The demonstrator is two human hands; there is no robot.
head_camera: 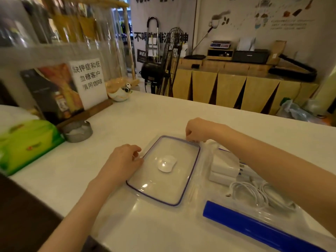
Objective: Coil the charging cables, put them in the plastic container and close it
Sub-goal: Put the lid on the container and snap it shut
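Observation:
A clear plastic lid (160, 188) with a purple seal rim and a white round vent lies flat on the white counter (127, 120). My left hand (123, 160) curls its fingers over the lid's left edge. My right hand (197, 130) pinches the lid's far right corner. Right of the lid stands the clear plastic container (204, 160) with a blue latch flap (254, 228) along its near side. Inside it lie coiled white charging cables (258, 195) and white charger bricks (224, 166), partly hidden under my right forearm.
A green tissue box (27, 142) sits at the left edge, with a grey ashtray (78, 131) beside it. Behind them stand a paper sign on a wooden stand (89, 82) and a small panda ornament (120, 91). The counter's far edge runs behind my right hand.

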